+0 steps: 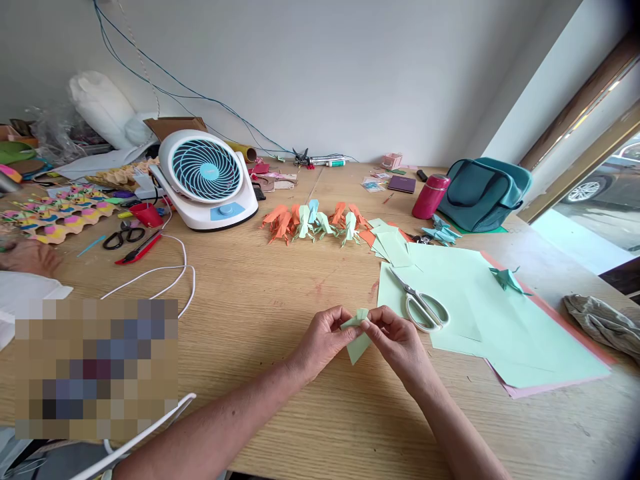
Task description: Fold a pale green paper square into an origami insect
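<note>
From the head view, we see our left hand (320, 340) and right hand (400, 343) meeting over the table (280, 293), fingers of both pinching the top of a pale green folded paper (358, 337). Its long axis hangs down between them, equally near both; scissors (423, 305) lie just right.

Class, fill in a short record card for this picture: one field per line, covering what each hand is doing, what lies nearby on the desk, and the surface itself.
Left hand: pinches the left side of a pale green folded paper
Right hand: pinches the same paper from the right
Nearest tool: white-handled scissors, closed, lying on green paper sheets
Finished pieces: row of orange and green origami figures
Behind them: white desk fan
Surface: wooden table
</note>
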A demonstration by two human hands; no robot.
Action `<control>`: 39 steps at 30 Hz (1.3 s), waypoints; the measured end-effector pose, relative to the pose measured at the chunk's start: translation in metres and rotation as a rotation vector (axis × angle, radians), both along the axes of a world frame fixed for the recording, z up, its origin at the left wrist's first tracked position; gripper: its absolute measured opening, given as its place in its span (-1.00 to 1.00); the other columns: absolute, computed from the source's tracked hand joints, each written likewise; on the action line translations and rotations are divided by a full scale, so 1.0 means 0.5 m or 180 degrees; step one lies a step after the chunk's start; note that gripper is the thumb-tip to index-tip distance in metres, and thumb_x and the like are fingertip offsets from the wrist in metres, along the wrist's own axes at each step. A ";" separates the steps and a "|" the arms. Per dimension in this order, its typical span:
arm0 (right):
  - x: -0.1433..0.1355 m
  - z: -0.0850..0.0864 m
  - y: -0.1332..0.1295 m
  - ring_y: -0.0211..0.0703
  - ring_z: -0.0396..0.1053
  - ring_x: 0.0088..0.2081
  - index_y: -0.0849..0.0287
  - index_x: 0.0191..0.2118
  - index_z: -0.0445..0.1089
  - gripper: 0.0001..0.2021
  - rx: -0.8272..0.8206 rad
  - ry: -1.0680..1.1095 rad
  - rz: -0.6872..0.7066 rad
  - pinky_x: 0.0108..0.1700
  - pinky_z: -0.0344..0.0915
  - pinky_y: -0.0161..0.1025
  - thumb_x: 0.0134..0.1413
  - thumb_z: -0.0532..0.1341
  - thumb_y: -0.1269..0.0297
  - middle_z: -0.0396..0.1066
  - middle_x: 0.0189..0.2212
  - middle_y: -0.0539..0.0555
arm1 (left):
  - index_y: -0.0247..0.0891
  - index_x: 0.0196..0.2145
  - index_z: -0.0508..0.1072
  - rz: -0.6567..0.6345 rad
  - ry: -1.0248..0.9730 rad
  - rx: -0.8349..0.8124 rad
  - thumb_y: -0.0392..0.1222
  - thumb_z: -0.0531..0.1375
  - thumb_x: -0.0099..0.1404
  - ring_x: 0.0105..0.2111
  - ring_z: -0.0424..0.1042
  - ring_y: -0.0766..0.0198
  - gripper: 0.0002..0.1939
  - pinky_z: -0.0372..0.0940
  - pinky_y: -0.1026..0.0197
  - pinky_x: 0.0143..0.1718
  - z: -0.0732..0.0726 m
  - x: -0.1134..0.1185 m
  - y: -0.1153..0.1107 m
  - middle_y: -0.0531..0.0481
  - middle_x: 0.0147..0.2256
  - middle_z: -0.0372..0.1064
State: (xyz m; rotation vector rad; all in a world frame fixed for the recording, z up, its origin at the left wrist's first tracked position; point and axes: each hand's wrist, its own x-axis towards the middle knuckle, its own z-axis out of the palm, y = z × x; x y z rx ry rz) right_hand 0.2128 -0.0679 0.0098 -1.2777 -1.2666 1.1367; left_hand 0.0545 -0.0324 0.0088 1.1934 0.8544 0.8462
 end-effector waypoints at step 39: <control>-0.029 -0.021 -0.006 -0.30 0.10 -0.53 0.14 -0.48 0.26 -0.53 -0.0446 0.0521 0.0202 -0.52 0.05 -0.33 -0.12 0.40 -0.14 0.17 -0.58 -0.09 | -0.23 -0.43 0.51 0.0781 0.0885 0.1957 -0.20 0.24 0.29 -0.39 0.37 0.31 -0.86 0.27 0.26 -0.21 0.045 -0.035 0.025 0.03 -0.41 0.47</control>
